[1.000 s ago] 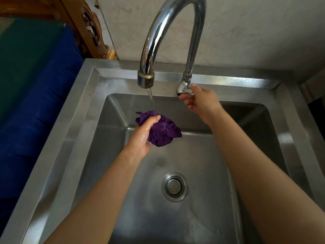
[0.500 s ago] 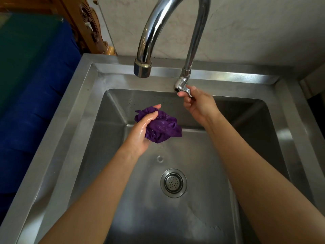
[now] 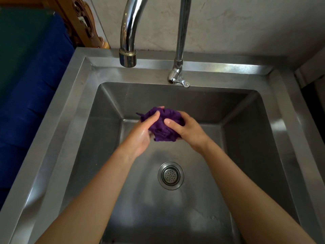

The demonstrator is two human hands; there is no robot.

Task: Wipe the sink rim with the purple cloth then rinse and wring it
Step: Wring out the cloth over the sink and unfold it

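Observation:
The purple cloth (image 3: 162, 126) is bunched into a wet wad over the middle of the steel sink basin. My left hand (image 3: 142, 136) grips its left side and my right hand (image 3: 186, 130) grips its right side, thumbs on top. The chrome tap spout (image 3: 128, 58) hangs above and behind the cloth with no water running from it. The tap lever (image 3: 183, 83) sits untouched on the sink's back rim (image 3: 219, 66). Part of the cloth is hidden inside my palms.
The round drain strainer (image 3: 171, 175) lies in the wet basin floor below my hands. A blue and green covered surface (image 3: 31, 85) borders the sink's left rim (image 3: 58, 125). A carved wooden piece (image 3: 82, 23) stands at the back left. A pale wall (image 3: 237, 23) rises behind.
The water stopped running. My right hand left the tap lever and came down onto the cloth, which both hands now hold lower in the basin.

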